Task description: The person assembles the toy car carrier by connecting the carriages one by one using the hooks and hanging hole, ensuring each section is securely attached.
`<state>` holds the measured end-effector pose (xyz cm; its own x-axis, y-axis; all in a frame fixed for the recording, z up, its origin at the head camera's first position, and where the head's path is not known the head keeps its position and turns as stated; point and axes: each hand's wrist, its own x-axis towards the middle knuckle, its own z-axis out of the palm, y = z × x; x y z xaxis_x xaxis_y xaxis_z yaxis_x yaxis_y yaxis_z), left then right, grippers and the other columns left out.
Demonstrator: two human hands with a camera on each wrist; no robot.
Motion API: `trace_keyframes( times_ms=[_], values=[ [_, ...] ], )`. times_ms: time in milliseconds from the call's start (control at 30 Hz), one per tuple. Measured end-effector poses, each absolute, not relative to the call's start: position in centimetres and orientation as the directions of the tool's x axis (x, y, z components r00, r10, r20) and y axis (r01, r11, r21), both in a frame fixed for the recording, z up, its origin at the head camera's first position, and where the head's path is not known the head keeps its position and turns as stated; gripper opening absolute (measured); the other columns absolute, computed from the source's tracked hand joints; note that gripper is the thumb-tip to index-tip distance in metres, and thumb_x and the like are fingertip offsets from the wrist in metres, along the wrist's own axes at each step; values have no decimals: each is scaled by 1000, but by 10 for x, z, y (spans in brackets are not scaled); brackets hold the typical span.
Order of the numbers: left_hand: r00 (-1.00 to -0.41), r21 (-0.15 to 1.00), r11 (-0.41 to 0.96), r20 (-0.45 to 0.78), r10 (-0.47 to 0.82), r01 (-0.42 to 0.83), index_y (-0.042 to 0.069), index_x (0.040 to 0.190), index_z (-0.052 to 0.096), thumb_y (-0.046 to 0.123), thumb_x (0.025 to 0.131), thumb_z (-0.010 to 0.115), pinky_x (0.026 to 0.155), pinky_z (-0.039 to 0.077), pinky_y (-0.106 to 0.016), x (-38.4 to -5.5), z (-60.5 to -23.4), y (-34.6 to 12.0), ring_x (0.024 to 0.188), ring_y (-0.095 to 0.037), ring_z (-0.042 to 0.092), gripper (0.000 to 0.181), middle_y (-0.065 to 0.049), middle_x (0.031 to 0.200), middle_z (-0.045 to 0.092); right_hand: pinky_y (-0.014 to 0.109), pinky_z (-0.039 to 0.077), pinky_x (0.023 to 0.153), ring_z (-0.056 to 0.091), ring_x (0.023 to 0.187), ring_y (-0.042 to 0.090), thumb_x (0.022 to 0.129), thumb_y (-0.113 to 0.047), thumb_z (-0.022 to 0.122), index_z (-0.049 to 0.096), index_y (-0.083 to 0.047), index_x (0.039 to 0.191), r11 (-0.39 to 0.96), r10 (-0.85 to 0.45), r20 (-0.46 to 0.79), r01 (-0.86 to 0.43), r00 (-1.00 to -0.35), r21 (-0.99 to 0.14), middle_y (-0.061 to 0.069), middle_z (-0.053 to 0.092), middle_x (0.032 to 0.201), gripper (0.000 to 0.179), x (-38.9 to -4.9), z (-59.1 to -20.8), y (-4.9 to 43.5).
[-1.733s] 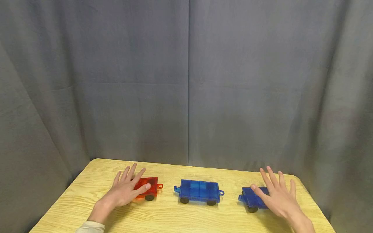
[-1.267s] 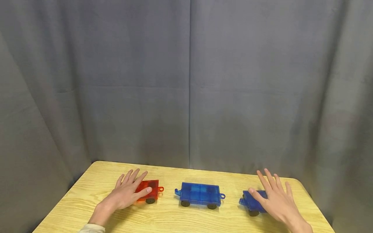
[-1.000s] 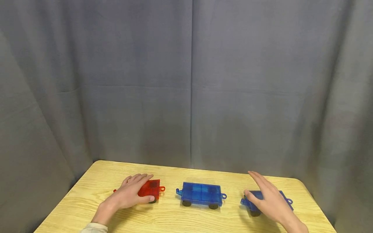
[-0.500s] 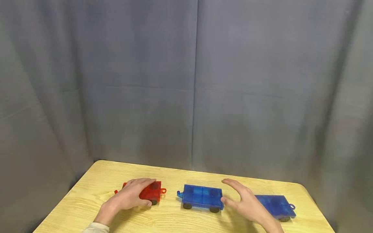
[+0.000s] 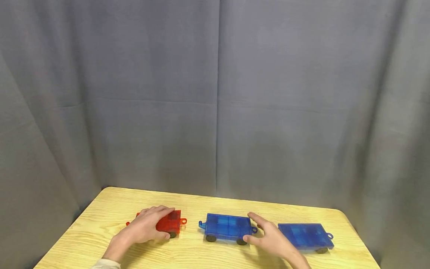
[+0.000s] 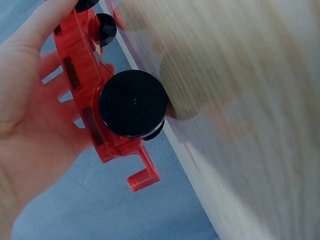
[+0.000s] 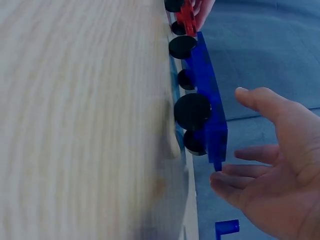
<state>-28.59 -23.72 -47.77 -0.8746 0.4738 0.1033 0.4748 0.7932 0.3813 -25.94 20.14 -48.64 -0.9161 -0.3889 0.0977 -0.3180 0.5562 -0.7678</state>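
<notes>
A see-through red toy train car (image 5: 171, 223) with black wheels stands on the table's left. My left hand (image 5: 142, 227) grips it, thumb on the near side and fingers over the far side; the left wrist view shows the fingers behind its red body (image 6: 82, 82). A blue toy train car (image 5: 226, 226) stands in the middle, hook facing left, ring facing right. Around its right end my right hand (image 5: 268, 237) reaches with thumb and fingers spread; a gap shows between thumb and blue car (image 7: 212, 95) in the right wrist view.
A second blue toy train car (image 5: 305, 235) stands at the right, behind the right hand, which hides its hook end in the head view. The wooden table (image 5: 188, 254) has rounded far corners. Grey curtains (image 5: 151, 112) hang behind and at both sides.
My left hand has gone from spread flat over the red car to curled round it. My right hand has moved left, from the right blue car to the middle one's end.
</notes>
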Motion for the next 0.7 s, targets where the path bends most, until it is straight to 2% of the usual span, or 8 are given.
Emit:
trace_keyframes(
  times_ms=[267, 467, 700],
  values=[
    [-858, 354, 791, 77, 507, 499, 8, 146, 56, 36, 76, 88, 99, 37, -59, -288, -470, -235, 124, -31, 53, 81, -8, 138, 56, 54, 38, 105, 43, 134, 51, 94, -25, 75, 44, 11, 148, 494, -431, 122, -347, -894, -797, 30, 36, 154, 72, -266, -496, 198],
    [-854, 317, 799, 77, 515, 511, 9, 145, 57, 34, 76, 88, 101, 35, -58, -289, -464, -233, 127, -33, 51, 80, -7, 138, 56, 53, 37, 106, 42, 135, 49, 94, -23, 75, 48, 9, 146, 495, -421, 119, -338, -899, -801, 26, 36, 156, 67, -268, -497, 197],
    [-845, 302, 793, 101, 526, 530, 11, 144, 58, 36, 75, 89, 99, 37, -56, -288, -456, -228, 123, -27, 53, 79, -4, 135, 58, 53, 38, 105, 43, 134, 49, 94, -22, 75, 50, 8, 145, 506, -413, 130, -346, -901, -790, 25, 37, 156, 65, -266, -497, 196]
  ],
)
